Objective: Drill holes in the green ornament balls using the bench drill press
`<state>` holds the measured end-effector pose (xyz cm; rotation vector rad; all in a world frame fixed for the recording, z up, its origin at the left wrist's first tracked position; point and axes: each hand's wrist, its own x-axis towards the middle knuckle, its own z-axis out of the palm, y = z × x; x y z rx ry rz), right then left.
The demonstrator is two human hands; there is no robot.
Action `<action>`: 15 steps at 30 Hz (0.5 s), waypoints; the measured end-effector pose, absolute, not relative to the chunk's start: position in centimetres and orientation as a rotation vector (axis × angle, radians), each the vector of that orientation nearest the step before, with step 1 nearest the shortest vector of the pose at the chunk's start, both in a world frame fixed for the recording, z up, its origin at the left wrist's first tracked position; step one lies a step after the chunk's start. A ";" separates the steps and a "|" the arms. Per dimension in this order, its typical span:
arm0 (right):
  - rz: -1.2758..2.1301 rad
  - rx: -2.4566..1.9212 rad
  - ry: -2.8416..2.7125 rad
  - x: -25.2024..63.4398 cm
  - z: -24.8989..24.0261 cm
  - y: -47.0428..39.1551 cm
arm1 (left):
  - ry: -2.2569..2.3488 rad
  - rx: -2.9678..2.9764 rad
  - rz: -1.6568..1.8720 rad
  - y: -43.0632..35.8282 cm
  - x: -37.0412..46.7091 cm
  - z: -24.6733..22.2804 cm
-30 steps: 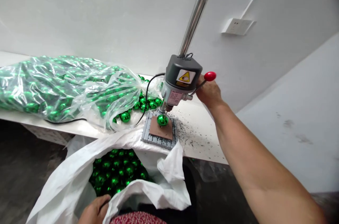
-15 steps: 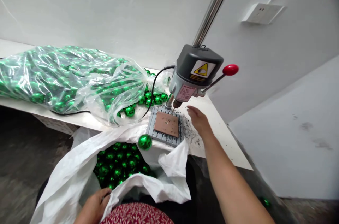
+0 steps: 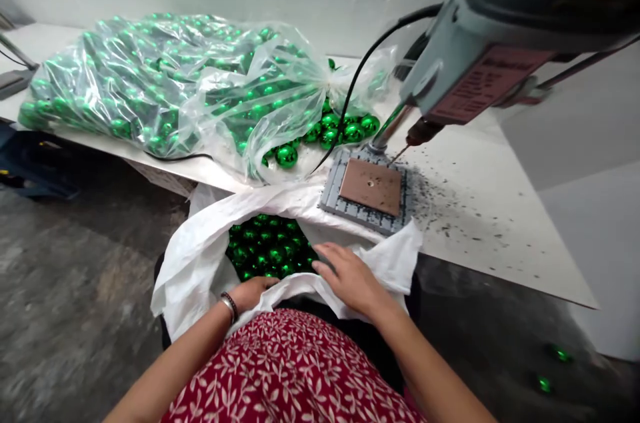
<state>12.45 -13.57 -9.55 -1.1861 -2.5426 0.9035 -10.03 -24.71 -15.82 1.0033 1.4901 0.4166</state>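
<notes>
A white sack (image 3: 193, 256) lies in my lap with its mouth spread, full of shiny green ball ornaments (image 3: 270, 246). My left hand (image 3: 250, 294), with bracelets at the wrist, is closed on the sack's near rim; its fingertips are partly hidden. Over the right side of the mouth, my right hand (image 3: 347, 274) reaches in with fingers stretched and apart, holding nothing that I can see. Beyond it stands a small bench drill (image 3: 480, 56), its bit above a brown square plate (image 3: 373, 188) with a hole. The plate rests on the grey slotted base (image 3: 333, 193).
A large clear plastic bag (image 3: 165, 83) of green balls lies on the white table (image 3: 500, 209). Loose balls (image 3: 330, 137) sit by its tied neck. A black cable (image 3: 353, 86) arches beside the drill. Dark shavings (image 3: 440, 199) litter the tabletop. Two green balls (image 3: 544, 383) lie on the floor.
My right hand has come back from beside the drill to the sack's mouth. The single ball at the base's front corner is gone from there. My view has shifted closer and to the left.
</notes>
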 end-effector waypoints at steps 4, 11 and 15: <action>1.161 -1.198 -2.733 13.0 -12.1 -16.5 | 1.755 1.166 0.205 -23.6 -9.9 -16.1; 1.423 -1.263 -2.687 14.5 -12.9 -19.0 | 1.866 1.240 0.043 -18.0 -11.1 -17.8; 1.452 -1.319 -2.590 14.9 -13.2 -19.5 | 1.872 1.194 0.049 -17.5 -9.3 -19.3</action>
